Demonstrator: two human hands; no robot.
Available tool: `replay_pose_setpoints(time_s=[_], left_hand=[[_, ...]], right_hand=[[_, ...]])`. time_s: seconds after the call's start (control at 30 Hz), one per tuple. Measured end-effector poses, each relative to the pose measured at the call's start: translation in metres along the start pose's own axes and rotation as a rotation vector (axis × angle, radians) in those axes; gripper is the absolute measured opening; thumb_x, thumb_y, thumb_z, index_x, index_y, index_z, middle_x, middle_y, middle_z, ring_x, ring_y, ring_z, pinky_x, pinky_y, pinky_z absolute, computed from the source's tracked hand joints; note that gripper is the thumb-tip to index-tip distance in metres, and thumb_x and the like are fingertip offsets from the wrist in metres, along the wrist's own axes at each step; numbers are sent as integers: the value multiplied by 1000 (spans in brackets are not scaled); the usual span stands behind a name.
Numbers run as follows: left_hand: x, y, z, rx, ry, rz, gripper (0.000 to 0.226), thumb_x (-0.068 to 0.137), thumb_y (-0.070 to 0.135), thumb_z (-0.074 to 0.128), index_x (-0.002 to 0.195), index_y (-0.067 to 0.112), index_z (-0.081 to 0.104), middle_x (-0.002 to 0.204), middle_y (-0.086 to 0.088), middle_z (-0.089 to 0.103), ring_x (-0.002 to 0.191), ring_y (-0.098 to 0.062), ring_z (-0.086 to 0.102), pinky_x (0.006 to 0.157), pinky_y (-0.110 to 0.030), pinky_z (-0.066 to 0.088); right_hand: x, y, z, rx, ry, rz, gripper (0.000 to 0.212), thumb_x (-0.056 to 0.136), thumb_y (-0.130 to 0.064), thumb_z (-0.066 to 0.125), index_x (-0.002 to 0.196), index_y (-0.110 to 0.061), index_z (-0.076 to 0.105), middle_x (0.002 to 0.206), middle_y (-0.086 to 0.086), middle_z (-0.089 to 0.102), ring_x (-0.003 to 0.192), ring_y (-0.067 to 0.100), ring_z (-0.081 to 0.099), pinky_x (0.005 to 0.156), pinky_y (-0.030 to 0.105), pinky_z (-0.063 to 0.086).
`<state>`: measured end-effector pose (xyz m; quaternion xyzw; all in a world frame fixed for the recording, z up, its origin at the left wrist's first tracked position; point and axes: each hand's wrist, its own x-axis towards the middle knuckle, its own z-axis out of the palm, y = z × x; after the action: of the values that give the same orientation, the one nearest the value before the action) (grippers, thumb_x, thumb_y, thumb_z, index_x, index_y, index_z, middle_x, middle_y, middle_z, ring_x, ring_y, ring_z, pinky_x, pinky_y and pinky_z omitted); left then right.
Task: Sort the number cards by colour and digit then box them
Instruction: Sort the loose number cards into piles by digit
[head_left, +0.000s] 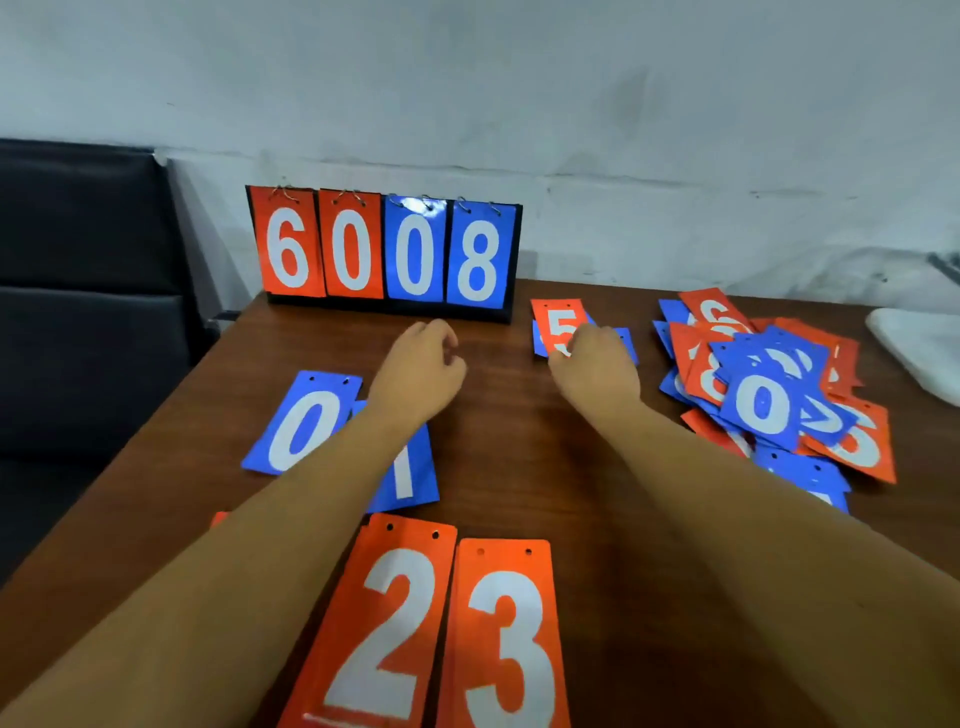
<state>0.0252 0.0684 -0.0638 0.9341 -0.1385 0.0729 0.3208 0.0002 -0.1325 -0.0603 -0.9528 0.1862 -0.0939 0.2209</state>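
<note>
The flip scoreboard (384, 254) stands at the far edge of the table (519, 415). Just right of it lies the 5 card (558, 325) on other cards, its near edge pinched by the right hand (597, 371). Farther right sprawls a heap of cards (769, 395). Before the scoreboard's left end lie the 0 card (298, 423) and 1 card (408, 478), overlapping. Nearer still are the 2 card (384, 623) and 3 card (506, 639), side by side. A chair (88, 286) stands left of the scoreboard.
</note>
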Motion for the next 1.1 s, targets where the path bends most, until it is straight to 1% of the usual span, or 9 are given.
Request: replay_pose_setpoints(time_s=[0.13,0.3,0.43,0.6,0.73,0.83,0.93,1.03,1.1], left_hand=[[42,34,38,-64,-115,-57,18,90,20,59,107,14,62,108,-4,63,97,-18,59,81,-30,49],[80,53,82,-39,-146,-115,25,91,27,65,110,11,61,112,-8,65,96,-18,57,77,-29,45],[95,51,104,23,-157,-99,37,86,35,72,115,13,62,113,-6,67,105,-24,61,89,-38,52],[99,46,111,-49,-172,-121,33,86,29,72,115,14,64,112,-5,69,103,-23,62,89,-40,53],[94,50,104,-198,-41,-142,23,94,29,61,111,14,65,109,-1,67,94,-11,57,70,-22,47],[84,59,95,-345,17,-117,30,96,44,56,104,18,67,94,10,64,82,-3,55,61,-12,36],[76,72,87,-603,-113,-188,34,91,57,58,96,24,67,91,13,70,83,-4,67,62,-15,48],[68,75,80,-810,-208,-229,11,91,38,68,96,28,66,103,5,75,83,-7,73,66,-22,59],[61,73,74,-892,-209,-252,21,89,31,72,106,20,66,107,1,75,89,-14,74,76,-35,62]], right_hand=[[36,31,-4,-82,22,53,39,89,-28,59,118,-2,54,124,20,51,113,35,51,90,40,45],[59,47,10,-176,15,86,63,85,-52,65,126,-6,51,131,18,48,120,36,47,98,43,40],[76,52,15,-83,-22,161,66,80,-47,74,128,-9,51,133,18,48,124,36,45,102,44,39],[86,72,5,86,-3,161,27,87,-22,65,108,-5,64,110,14,67,100,31,63,84,40,53],[82,84,-13,375,151,220,17,89,-21,63,98,-8,68,98,6,70,93,23,65,79,34,54],[76,79,-25,596,177,273,5,90,-24,65,90,-19,64,78,-10,61,79,10,61,59,20,48],[62,69,-34,689,151,221,11,92,-24,63,82,-23,61,76,-15,59,72,2,58,50,14,42],[47,62,-37,760,51,194,11,94,-24,63,83,-22,60,81,-11,62,73,2,60,44,14,46],[39,60,-37,733,31,191,12,95,-26,61,83,-24,58,81,-14,60,74,2,58,49,15,45]])
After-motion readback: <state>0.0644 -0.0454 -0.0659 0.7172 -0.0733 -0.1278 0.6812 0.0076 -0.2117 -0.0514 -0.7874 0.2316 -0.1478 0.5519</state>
